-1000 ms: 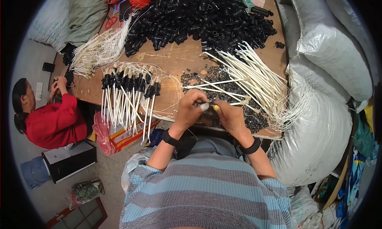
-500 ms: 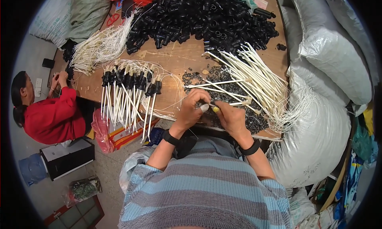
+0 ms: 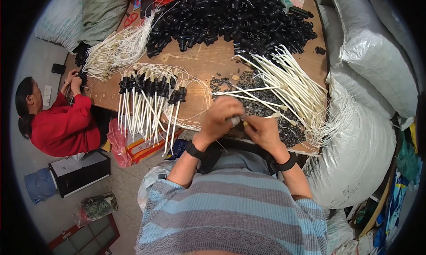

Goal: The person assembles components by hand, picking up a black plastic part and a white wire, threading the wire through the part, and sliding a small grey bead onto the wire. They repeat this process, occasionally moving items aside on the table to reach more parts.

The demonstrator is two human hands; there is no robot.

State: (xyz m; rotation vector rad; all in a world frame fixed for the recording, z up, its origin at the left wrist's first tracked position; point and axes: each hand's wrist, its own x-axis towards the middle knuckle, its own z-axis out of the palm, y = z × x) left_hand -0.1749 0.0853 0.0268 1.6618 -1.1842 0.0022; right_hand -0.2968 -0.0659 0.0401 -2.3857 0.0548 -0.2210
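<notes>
My left hand and my right hand meet at the table's near edge. The left fingers are curled and slightly blurred, with a white covering on the thumb. My right thumb and forefinger pinch together beside it, with a yellow covering at the tip. What lies between them is too small to make out. A thin pale wire hangs below the left hand. Just beyond are small dark metal-looking pieces in a loose heap. White tubes with wires lie over them. To the left sit white tubes fitted with black sockets.
Black plastic sockets form a big pile at the back of the wooden table. A bundle of white wires lies at the far left. Stuffed white sacks crowd the right. A person in red works at the left end.
My left hand has turned and its fingers have lifted a little, now blurred. The right hand stays close beside it. The whole view has shifted slightly.
</notes>
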